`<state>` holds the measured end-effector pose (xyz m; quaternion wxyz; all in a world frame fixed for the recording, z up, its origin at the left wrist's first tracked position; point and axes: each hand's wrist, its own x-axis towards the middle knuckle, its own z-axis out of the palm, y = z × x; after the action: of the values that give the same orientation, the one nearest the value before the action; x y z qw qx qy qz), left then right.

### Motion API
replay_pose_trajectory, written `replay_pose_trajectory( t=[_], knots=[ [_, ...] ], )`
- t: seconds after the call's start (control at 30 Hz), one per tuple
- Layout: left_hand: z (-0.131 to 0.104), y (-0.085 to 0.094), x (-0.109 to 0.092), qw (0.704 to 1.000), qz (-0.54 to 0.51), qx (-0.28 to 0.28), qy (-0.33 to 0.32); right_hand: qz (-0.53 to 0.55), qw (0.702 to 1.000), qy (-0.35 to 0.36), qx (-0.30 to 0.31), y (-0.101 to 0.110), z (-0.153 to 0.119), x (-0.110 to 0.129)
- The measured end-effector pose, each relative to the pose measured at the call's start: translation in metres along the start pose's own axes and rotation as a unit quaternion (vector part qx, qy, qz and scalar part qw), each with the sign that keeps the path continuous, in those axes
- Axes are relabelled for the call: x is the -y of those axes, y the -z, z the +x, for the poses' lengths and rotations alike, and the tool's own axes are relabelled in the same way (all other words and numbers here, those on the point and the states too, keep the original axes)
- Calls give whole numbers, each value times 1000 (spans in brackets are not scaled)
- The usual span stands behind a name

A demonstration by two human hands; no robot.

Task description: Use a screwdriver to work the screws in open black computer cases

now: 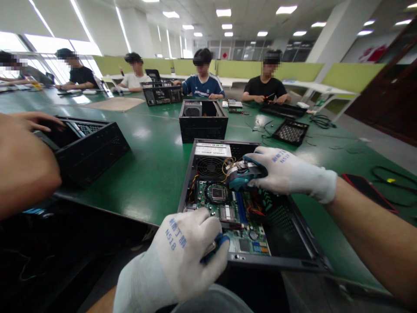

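An open black computer case point(293, 256) lies on its side in front of me, with a green motherboard point(202, 191) inside and the bare processor socket point(218, 192) showing. My right hand point(280, 171), in a white glove with blue-coated fingers, grips a CPU cooler point(240, 167) above the board, tilted, its thin wires looping to the left. My left hand point(185, 252), gloved the same way, is closed over the case's near edge; a bit of something metallic shows between its fingers, too hidden to name.
Another person's bare arm point(29, 161) reaches into a second black case point(94, 148) at left. A third case point(203, 126) stands just beyond mine. Right of it lie a black panel point(289, 131) and cables point(322, 121). Several people sit across the green table point(146, 174).
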<state>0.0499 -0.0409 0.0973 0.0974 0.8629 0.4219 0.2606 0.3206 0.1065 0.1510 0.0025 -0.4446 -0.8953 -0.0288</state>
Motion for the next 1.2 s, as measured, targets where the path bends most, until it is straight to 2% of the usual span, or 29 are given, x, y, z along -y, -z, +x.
replay_pose_trajectory(
  t=[0.1, 0.33, 0.57, 0.7, 1.0, 1.2],
  knots=[
    [0, -1, 0, 1000, -3, -5, 0, -23, 1000, 7, -19, -4, -1, -4],
    [0, 0, -1, 1000, -1, -1, 3, -178, 982, 44, -46, -14, 2, -1],
    [0, 1, -2, 1000, 5, -5, -5, -242, 968, 69, -7, -24, 19, 3],
    [0, -1, -2, 1000, 3, -12, -1, -265, 963, 30, 32, -33, 33, -3],
    [0, 2, -3, 1000, 0, 7, 9, -262, 958, -108, 47, -43, 65, 0],
    [1, 1, -2, 1000, -2, 1, 10, -243, 960, -126, 57, -37, 60, 4]
  ],
)
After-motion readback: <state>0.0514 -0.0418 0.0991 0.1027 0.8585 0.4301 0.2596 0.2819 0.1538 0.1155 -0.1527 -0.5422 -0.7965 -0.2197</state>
